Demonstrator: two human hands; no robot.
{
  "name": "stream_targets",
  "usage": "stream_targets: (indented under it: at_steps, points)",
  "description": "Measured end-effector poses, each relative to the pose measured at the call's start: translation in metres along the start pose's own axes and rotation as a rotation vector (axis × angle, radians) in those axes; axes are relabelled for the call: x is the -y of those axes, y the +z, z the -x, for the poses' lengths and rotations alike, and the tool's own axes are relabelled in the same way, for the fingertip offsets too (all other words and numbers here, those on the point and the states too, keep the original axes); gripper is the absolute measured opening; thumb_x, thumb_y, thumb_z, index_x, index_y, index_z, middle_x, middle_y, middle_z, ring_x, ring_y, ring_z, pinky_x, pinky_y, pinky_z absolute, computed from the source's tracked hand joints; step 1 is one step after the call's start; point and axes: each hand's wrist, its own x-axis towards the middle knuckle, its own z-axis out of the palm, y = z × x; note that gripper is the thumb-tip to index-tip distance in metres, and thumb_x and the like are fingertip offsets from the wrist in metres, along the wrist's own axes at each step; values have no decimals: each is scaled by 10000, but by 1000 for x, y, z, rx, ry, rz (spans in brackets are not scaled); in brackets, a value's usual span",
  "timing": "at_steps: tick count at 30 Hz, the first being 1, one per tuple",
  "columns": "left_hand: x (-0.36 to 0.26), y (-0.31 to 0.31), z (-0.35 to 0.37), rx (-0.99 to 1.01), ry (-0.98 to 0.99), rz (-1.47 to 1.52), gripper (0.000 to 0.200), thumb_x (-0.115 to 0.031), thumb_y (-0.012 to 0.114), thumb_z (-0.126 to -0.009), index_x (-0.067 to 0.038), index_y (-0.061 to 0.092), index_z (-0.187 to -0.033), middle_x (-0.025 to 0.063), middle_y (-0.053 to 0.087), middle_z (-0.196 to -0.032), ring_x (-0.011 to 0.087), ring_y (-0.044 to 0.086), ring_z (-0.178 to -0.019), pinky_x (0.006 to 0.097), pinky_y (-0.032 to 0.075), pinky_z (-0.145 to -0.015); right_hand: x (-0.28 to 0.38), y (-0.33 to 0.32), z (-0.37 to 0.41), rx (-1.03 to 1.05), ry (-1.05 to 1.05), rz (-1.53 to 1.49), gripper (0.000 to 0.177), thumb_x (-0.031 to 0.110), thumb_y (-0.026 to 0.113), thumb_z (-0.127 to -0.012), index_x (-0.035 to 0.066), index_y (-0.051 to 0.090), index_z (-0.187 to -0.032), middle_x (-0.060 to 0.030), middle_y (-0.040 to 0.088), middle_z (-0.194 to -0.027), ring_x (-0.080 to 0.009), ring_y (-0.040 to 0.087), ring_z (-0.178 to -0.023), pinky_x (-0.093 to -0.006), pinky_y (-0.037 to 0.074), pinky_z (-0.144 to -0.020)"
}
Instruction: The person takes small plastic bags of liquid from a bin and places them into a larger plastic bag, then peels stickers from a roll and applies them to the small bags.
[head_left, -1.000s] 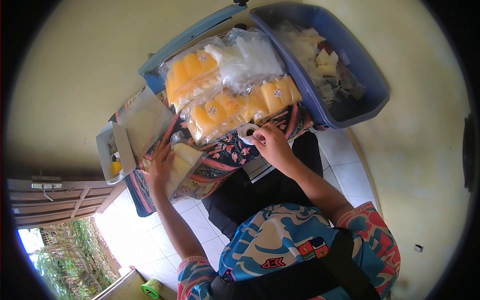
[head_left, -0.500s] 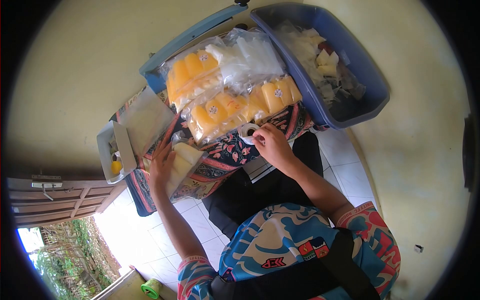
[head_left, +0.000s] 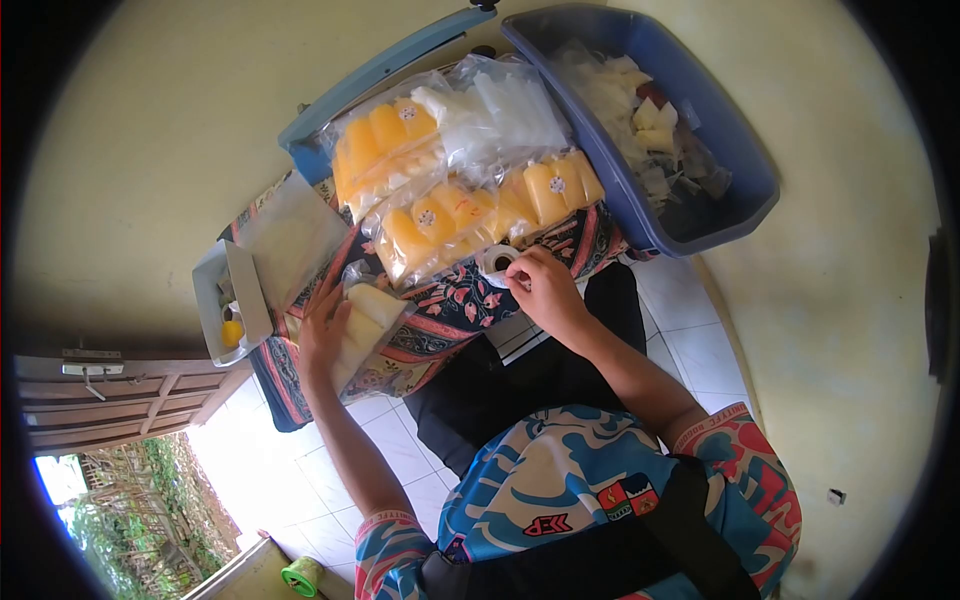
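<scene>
My left hand (head_left: pixel 322 328) lies with its fingers stretched over a clear plastic bag (head_left: pixel 372 310) of pale yellow filled packs, at the near left of the cloth-covered table. At the table's front edge, my right hand (head_left: pixel 548 292) has thumb and fingers pinched together at the rim of a white label roll (head_left: pixel 492 277). What exactly lies between those fingertips is hidden. Just beyond the roll sit a bag of orange packs (head_left: pixel 432 235) and another orange bag (head_left: pixel 560 190), each bearing a round printed sticker.
A large blue tub (head_left: pixel 735 205) holding plastic bags and scraps stands at the right. Further back are a stickered orange bag (head_left: pixel 385 135) and a bag of whitish packs (head_left: pixel 505 115). A white box (head_left: pixel 255 290) and flat clear plastic (head_left: pixel 292 235) lie left on the patterned cloth (head_left: pixel 440 335).
</scene>
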Motion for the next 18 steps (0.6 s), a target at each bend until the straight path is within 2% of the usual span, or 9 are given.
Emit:
stream_targets:
  at_steps: [10,18]
  points:
    - [-1,0,0,-4,7,4,420,-249,582,-932,-32,612,-1290,88,479,-1471,308,359,-1407,410,262,-1158,1,1,2,-25,30,-60,147,-21,704,-811,-18,567,-867,-141,515,-948,-267,648,-759,-343,561,-686]
    - [-1,-1,0,4,3,3,433,-257,586,-928,-36,606,-1299,78,474,-1477,299,352,-1413,412,256,-1163,0,1,1,13,48,-46,151,-37,699,-799,-7,567,-868,-140,502,-956,-252,633,-759,-345,552,-688]
